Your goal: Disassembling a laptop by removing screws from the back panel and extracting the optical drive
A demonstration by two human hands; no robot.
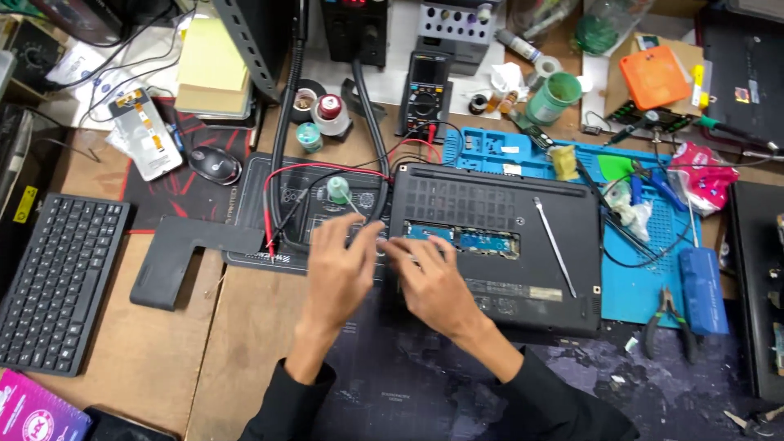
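Note:
A black laptop (498, 204) lies upside down on the workbench, with a small cover off and a blue circuit board (465, 238) showing in the opening. My left hand (343, 273) and my right hand (429, 282) meet at the laptop's left front corner, fingertips close together near the open slot. Whether the fingers pinch a small part is too blurred to tell. A thin metal pry tool (555, 245) rests on the laptop's base to the right.
A black keyboard (57, 278) lies at the left, with a mouse (215, 165) behind it. A multimeter (425, 94) with red and black leads stands at the back. The blue repair mat (653, 278) holds pliers (670, 322), tweezers and a blue case (702, 290). Small bottles sit behind my hands.

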